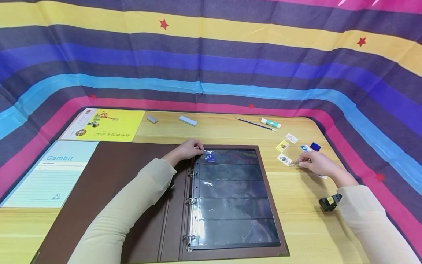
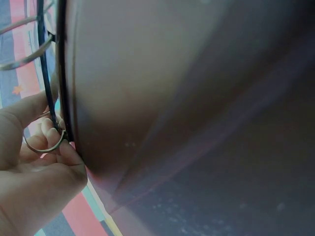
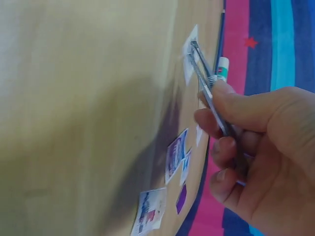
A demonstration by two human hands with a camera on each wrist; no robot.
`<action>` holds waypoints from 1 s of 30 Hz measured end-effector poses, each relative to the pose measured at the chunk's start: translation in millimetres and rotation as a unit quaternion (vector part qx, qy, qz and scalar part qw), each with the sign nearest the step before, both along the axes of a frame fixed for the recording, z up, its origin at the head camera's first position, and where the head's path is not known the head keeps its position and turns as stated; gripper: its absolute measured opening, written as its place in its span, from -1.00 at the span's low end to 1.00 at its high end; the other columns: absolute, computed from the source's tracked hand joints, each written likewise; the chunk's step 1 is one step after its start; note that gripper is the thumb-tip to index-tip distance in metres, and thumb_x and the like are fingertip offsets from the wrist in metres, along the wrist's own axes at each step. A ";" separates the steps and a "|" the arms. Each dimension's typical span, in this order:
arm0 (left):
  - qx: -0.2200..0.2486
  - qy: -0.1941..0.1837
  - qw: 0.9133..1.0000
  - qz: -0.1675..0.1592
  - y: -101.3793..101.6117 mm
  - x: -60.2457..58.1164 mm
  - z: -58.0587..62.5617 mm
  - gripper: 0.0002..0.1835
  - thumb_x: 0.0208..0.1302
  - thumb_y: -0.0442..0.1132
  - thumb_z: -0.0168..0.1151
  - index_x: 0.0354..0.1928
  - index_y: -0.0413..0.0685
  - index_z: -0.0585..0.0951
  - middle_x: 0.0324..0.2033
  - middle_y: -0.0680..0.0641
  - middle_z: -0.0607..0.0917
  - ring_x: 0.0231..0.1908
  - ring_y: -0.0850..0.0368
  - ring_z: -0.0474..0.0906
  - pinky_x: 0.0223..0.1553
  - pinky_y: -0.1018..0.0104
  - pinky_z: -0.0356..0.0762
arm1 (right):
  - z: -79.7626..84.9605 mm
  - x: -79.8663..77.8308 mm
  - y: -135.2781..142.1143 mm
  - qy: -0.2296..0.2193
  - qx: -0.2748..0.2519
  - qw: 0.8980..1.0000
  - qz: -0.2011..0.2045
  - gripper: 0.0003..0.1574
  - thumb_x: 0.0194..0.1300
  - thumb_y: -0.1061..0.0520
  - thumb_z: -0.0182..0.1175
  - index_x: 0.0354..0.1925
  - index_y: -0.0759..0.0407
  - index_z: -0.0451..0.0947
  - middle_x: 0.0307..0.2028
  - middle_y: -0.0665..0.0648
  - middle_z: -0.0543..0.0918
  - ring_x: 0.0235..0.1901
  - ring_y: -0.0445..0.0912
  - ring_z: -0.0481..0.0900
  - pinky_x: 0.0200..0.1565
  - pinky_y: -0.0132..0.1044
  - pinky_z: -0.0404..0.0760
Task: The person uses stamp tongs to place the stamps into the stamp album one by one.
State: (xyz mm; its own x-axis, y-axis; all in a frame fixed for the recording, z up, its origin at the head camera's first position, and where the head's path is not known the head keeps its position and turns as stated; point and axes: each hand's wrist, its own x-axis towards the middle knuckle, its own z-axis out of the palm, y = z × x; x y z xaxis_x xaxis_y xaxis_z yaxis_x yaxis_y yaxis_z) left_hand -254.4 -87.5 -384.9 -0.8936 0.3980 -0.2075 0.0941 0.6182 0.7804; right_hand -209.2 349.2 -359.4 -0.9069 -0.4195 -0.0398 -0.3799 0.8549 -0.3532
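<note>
Left hand (image 1: pixel 189 149), at eleven o'clock on the album page (image 1: pixel 234 208), pinches its edge; right hand (image 1: pixel 315 164), at two o'clock, grips tweezers (image 3: pixel 224 126), tips at a stamp (image 1: pixel 283 158).

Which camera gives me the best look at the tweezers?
The right wrist view: the tweezers appear large there, with both prongs visible, held in the right hand, tips at a small card. The head view shows them tiny and partly hidden by the fingers; the left wrist view doesn't show them.
</note>
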 end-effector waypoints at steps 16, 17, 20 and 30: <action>0.002 -0.006 1.000 0.003 1.3 2.7 1.4 -0.90 0.09 -0.33 0.03 -0.34 -0.20 0.43 -0.46 -0.06 0.42 -0.51 0.14 0.28 -0.41 0.33 0.29 | -12.7 -37.5 -10.1 0.071 -0.004 0.997 -0.035 -0.93 0.05 0.22 0.10 -0.41 0.16 0.51 -0.44 0.11 0.55 -0.37 0.02 0.46 -0.30 -0.07 0.32; 0.001 -0.006 1.000 0.003 1.4 2.8 1.4 -0.90 0.09 -0.33 0.03 -0.34 -0.20 0.43 -0.45 -0.06 0.42 -0.51 0.14 0.28 -0.41 0.34 0.29 | -13.1 -38.9 -10.0 0.068 -0.001 0.997 -0.036 -0.92 0.05 0.21 0.10 -0.40 0.15 0.51 -0.42 0.11 0.56 -0.35 0.03 0.46 -0.29 -0.06 0.31; 0.002 -0.009 1.000 0.003 1.6 2.6 1.5 -0.90 0.10 -0.33 0.02 -0.33 -0.20 0.43 -0.44 -0.06 0.43 -0.51 0.15 0.28 -0.41 0.34 0.30 | -12.6 -40.9 -11.4 0.063 0.010 0.997 -0.038 -0.93 0.05 0.20 0.11 -0.42 0.11 0.52 -0.42 0.09 0.56 -0.35 0.03 0.47 -0.29 -0.06 0.32; 0.004 -0.012 1.000 0.003 0.8 1.5 2.6 -0.92 0.11 -0.32 0.01 -0.35 -0.19 0.41 -0.48 -0.05 0.40 -0.52 0.14 0.27 -0.41 0.33 0.28 | -4.8 -39.2 -16.8 0.073 0.025 0.996 -0.041 -0.96 0.05 0.19 0.10 -0.48 0.09 0.49 -0.49 0.05 0.54 -0.47 -0.05 0.43 -0.41 -0.13 0.31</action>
